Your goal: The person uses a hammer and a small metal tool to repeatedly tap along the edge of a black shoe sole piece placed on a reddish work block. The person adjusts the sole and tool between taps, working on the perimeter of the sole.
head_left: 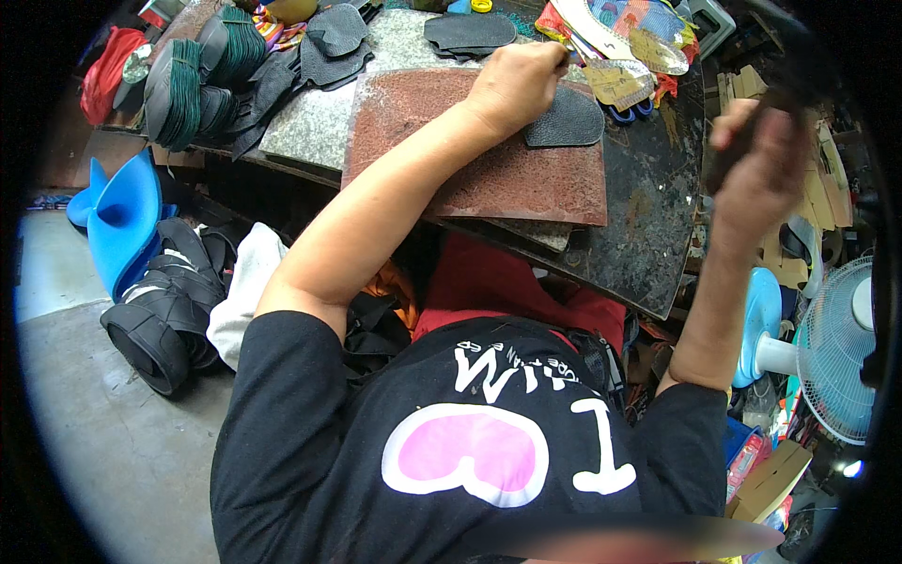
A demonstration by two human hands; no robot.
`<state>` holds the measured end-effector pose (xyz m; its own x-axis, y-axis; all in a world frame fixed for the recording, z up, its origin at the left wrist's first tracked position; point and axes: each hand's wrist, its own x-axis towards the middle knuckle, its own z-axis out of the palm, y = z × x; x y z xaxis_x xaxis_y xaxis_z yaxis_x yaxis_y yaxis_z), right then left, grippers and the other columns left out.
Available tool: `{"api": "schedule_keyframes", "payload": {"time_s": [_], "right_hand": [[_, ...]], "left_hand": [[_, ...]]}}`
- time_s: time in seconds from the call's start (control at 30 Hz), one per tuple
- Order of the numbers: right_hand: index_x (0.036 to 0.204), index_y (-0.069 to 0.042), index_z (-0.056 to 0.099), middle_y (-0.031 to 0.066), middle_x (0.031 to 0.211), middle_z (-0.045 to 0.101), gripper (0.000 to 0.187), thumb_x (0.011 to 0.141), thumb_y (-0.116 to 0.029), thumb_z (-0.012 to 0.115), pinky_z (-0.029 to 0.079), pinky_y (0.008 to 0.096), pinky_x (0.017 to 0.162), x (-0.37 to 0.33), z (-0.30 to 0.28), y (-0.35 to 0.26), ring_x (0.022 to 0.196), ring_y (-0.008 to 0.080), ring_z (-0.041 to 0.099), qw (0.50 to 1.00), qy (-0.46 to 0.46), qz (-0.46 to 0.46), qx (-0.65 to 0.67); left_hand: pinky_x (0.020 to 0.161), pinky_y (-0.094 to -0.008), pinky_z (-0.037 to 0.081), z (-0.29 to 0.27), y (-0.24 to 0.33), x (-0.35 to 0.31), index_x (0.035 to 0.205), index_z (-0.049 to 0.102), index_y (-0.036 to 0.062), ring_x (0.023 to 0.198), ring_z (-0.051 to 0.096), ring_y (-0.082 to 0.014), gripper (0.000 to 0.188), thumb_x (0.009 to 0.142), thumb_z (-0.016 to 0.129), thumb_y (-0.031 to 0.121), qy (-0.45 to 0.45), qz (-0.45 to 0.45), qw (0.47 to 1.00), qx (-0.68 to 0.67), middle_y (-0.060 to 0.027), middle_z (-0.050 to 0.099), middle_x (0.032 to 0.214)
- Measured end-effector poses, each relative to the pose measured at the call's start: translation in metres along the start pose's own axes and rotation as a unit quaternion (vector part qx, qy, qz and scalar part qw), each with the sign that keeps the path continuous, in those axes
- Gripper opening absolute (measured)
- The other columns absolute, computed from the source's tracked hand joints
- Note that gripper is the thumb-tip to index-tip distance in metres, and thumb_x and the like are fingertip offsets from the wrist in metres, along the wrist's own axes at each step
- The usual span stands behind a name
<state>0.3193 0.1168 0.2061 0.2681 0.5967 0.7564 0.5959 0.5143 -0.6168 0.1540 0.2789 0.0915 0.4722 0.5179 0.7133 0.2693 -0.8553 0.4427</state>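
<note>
My left hand [520,86] is closed, thumb and fingers pinched together, above a reddish-brown rectangular board [413,132]. What it pinches is too small to make out. Just beneath and to the right of that hand lies a black textured leather piece [569,119] with a rounded end, partly on the board. Raised over the right side of the table, my right hand [763,169] is wrapped around a dark tool [735,160]. Motion smears the tool, and its upper end melts into the dark rim, so its kind cannot be told.
More black cut pieces [470,33] lie behind the board on the dark table [648,216]. Dark soles bound with green cord [174,89] are stacked at the far left. Blue-handled scissors [631,115] lie under cardboard patterns [618,85]. A fan [839,348] stands at right.
</note>
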Motion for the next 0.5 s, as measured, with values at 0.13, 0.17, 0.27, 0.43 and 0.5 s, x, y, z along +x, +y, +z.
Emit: {"api": "schedule_keyframes", "payload": {"time_s": [0.13,0.17,0.27,0.43,0.5], "right_hand": [[0.134,-0.017,0.057,0.0087,0.075,0.067,0.043,0.099,-0.042,0.055,0.050,0.0323,0.059,-0.032,0.008,0.045,0.065,0.0224,0.064,0.947,-0.202,0.177,-0.176],[0.134,-0.019,0.058,0.0118,0.079,0.069,0.044,0.098,-0.044,0.055,0.051,0.0364,0.061,-0.036,0.007,0.054,0.070,0.0276,0.067,0.933,-0.201,0.120,-0.273],[0.131,-0.027,0.060,0.0195,0.092,0.070,0.043,0.095,-0.051,0.054,0.053,0.0474,0.071,-0.046,0.008,0.061,0.088,0.0396,0.068,0.889,-0.238,0.116,-0.374],[0.131,-0.027,0.060,0.0201,0.086,0.070,0.043,0.095,-0.050,0.055,0.054,0.0469,0.071,-0.052,0.012,0.060,0.086,0.0386,0.069,0.882,-0.254,0.116,-0.381],[0.130,-0.026,0.061,0.0194,0.086,0.071,0.042,0.095,-0.050,0.055,0.054,0.0470,0.071,-0.057,0.012,0.067,0.086,0.0387,0.069,0.874,-0.243,0.140,-0.398]], "left_hand": [[0.072,-0.0458,0.052,-0.001,0.005,-0.004,0.088,0.059,-0.0002,0.083,0.065,-0.0409,0.014,0.086,0.065,0.013,-0.016,0.002,1.000,0.027,-0.0223,0.065,0.086],[0.071,-0.0458,0.052,-0.002,0.002,-0.002,0.089,0.059,0.0000,0.083,0.064,-0.0414,0.015,0.086,0.065,0.013,-0.002,-0.012,1.000,0.024,-0.0227,0.065,0.087],[0.067,-0.0398,0.056,0.000,-0.006,-0.006,0.094,0.061,-0.0018,0.076,0.068,-0.0364,0.015,0.090,0.064,0.013,0.003,-0.042,0.998,0.046,-0.0217,0.067,0.090],[0.070,-0.0269,0.061,0.002,-0.018,-0.006,0.103,0.062,-0.0072,0.079,0.070,-0.0166,0.016,0.096,0.059,0.007,0.028,-0.331,0.880,-0.338,-0.0134,0.070,0.092],[0.069,-0.0272,0.061,0.002,-0.017,-0.006,0.104,0.062,-0.0069,0.078,0.070,-0.0168,0.017,0.096,0.059,0.007,0.014,-0.325,0.881,-0.343,-0.0138,0.070,0.093]]}}
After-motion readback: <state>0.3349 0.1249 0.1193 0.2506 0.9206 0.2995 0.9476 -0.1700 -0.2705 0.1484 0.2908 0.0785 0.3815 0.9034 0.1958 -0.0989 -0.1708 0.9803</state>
